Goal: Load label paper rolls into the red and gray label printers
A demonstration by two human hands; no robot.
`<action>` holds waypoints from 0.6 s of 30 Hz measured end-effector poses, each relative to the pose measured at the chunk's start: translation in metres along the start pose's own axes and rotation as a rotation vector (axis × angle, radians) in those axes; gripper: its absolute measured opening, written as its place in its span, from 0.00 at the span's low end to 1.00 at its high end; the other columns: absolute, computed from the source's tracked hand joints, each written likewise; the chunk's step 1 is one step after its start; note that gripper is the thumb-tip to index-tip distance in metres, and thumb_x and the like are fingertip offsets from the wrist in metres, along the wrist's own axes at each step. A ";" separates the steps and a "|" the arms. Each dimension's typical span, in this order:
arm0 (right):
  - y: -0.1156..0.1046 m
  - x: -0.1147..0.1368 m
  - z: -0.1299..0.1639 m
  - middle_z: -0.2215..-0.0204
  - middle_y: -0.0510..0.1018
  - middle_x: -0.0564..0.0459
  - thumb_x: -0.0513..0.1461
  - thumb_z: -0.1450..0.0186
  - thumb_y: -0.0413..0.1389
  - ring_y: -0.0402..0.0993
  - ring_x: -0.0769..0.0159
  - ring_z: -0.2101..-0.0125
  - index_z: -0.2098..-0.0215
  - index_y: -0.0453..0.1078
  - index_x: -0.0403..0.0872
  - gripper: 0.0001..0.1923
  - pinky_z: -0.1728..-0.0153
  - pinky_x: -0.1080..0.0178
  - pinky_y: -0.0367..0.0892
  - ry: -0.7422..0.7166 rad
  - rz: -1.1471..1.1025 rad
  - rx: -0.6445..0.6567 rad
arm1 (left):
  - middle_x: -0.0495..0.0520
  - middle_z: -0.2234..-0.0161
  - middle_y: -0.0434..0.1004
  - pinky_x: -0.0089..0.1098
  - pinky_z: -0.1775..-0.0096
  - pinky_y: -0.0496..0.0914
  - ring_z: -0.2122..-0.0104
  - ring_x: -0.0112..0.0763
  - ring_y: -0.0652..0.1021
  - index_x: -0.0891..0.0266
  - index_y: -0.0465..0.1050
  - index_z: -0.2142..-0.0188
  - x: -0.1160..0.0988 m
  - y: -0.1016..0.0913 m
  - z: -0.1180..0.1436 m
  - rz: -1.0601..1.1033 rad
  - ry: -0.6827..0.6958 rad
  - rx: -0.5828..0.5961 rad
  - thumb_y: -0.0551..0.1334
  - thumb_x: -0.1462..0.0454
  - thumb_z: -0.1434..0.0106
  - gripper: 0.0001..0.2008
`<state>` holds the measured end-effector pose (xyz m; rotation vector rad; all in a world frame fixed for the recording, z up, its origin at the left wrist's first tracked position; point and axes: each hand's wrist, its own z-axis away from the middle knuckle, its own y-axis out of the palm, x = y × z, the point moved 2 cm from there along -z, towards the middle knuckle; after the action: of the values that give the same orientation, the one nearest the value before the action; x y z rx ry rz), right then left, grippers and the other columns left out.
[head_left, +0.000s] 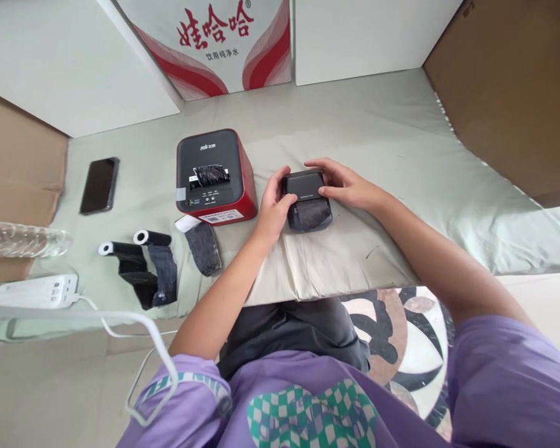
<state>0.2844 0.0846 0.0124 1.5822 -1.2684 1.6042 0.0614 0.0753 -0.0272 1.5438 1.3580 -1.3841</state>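
A small black box-shaped device, apparently a portable printer (305, 185), rests on the cloth-covered table in front of me. A dark strip covers the lower part of its top face. My left hand (271, 211) grips its left side, thumb on the near edge of the lid and fingers at the far left corner. My right hand (348, 185) holds the right side, with the thumb on the top and the forefinger reaching past the far right corner. To the left stands a red and black receipt printer (210, 155) with a black strip in its slot.
Two unrolled black paper rolls (156, 238) and a loose dark strip (204, 249) lie left of my arm. Farther left are a phone (99, 185), a clear bottle (21, 239) and a white power strip (37, 291) with its cable. Cardboard (513, 99) stands at the right.
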 end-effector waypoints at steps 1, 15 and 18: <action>0.001 0.000 0.000 0.55 0.79 0.52 0.49 0.37 0.67 0.73 0.64 0.64 0.35 0.68 0.56 0.34 0.61 0.61 0.72 -0.009 0.013 0.010 | 0.58 0.29 0.65 0.43 0.31 0.65 0.29 0.44 0.66 0.50 0.61 0.32 -0.001 0.000 0.000 0.022 -0.005 -0.003 0.61 0.57 0.30 0.28; 0.002 -0.002 0.001 0.38 0.73 0.46 0.57 0.30 0.57 0.69 0.68 0.69 0.33 0.65 0.57 0.31 0.63 0.58 0.74 -0.061 0.114 -0.125 | 0.59 0.56 0.86 0.37 0.49 0.75 0.53 0.37 0.84 0.60 0.77 0.65 -0.095 -0.007 0.055 -0.195 0.394 -0.133 0.49 0.54 0.20 0.24; 0.002 0.000 0.002 0.38 0.73 0.46 0.56 0.30 0.57 0.69 0.69 0.69 0.34 0.65 0.57 0.30 0.64 0.59 0.74 -0.040 0.074 -0.145 | 0.55 0.66 0.84 0.35 0.55 0.74 0.62 0.33 0.82 0.59 0.76 0.67 -0.110 -0.040 0.088 -0.388 0.458 -0.321 0.52 0.60 0.22 0.19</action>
<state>0.2839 0.0823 0.0117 1.5003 -1.4454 1.4949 0.0088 -0.0263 0.0643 1.4783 2.1349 -0.9764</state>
